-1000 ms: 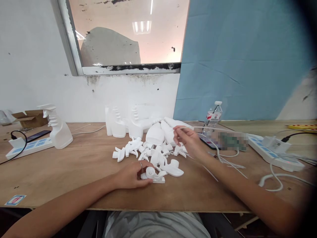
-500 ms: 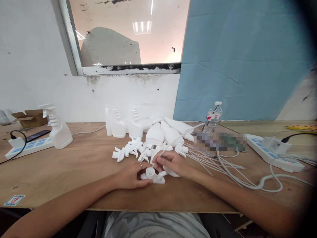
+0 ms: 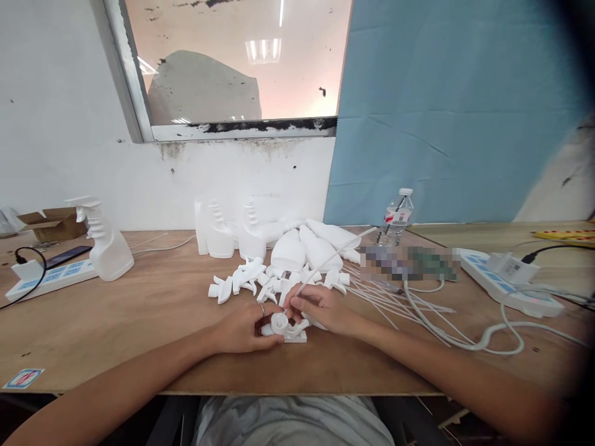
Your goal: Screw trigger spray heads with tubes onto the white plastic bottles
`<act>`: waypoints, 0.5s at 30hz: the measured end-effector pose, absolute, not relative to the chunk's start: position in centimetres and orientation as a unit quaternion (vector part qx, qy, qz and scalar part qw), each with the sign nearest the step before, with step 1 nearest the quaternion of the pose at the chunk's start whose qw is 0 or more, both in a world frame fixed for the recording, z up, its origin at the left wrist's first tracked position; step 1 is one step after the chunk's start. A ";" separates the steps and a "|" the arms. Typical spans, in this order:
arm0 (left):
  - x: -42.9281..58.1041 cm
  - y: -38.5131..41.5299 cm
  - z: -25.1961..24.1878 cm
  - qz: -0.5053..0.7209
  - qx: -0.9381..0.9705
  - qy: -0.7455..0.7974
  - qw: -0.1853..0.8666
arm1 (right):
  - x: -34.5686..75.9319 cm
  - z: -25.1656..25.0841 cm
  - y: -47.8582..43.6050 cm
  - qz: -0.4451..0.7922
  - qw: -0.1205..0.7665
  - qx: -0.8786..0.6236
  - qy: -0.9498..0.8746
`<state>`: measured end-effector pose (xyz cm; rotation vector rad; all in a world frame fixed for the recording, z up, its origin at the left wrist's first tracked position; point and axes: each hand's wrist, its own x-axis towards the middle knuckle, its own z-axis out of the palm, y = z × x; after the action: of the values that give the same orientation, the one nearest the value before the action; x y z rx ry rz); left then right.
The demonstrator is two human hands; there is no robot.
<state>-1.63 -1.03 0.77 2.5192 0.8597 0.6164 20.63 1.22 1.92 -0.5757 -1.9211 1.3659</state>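
Note:
My left hand (image 3: 248,329) is closed around a white trigger spray head (image 3: 279,323), which lies on its side low on the table with its round collar facing up. Between the fingertips of my right hand (image 3: 320,306) is a thin white tube (image 3: 325,262), slanting up to the right. The tube's lower end is at the spray head's collar; whether it sits inside the opening I cannot tell. Just beyond my hands lies a pile of white spray heads (image 3: 248,272).
White bottles (image 3: 253,238) stand and lie behind the pile. Loose thin tubes (image 3: 385,294) spread to the right, near cables and a power strip (image 3: 506,285). A water bottle (image 3: 396,217) stands behind them. At left are an assembled spray bottle (image 3: 109,248) and another power strip (image 3: 56,279).
The whole view has shifted slightly. Both hands keep their hold on the spray head and the tube, and the tube's angle has altered a little.

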 end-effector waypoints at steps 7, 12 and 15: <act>-1.6 -1.1 0.8 0.229 0.902 0.304 0.205 | 20.7 1.7 1.3 0.511 0.340 -0.235 -0.753; -1.6 -1.1 0.7 0.231 0.903 0.305 0.197 | 20.7 1.6 1.4 0.490 0.337 -0.243 -0.766; -1.6 -1.1 0.7 0.235 0.902 0.299 0.203 | 20.5 1.4 1.4 0.497 0.338 -0.241 -0.762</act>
<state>-1.61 -1.09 0.74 2.5192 0.8337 0.6566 20.55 1.36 1.42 -0.6288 -1.9848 1.2945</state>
